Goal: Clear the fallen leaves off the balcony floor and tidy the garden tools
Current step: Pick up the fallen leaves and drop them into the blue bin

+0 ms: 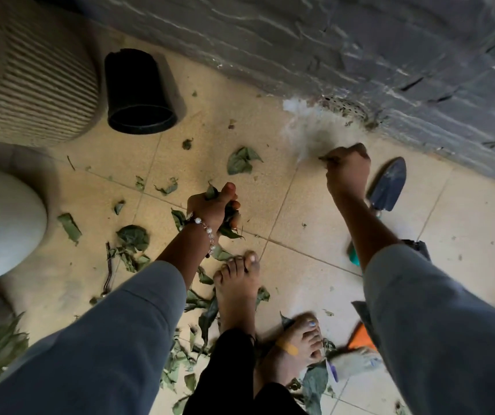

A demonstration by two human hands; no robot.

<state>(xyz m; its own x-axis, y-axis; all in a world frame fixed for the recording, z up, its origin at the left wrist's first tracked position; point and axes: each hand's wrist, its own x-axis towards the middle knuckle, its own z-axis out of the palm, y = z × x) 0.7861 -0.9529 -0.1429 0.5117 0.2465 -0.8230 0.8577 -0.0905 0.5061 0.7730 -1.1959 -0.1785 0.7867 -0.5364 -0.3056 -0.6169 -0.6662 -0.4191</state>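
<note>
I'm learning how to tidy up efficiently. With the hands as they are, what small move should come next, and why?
Probably lift the grey fluff away from the drain: the right hand already pinches it there. The left hand grips a bunch of leaves, so it has little room for more.

Dry green leaves (240,160) scattered over beige floor tiles, thickest near centre and bottom. One crumpled bunch (229,218) off the floor, gripped. Dark-bladed trowel (387,187) lies flat at right, blade pointing far.
</note>
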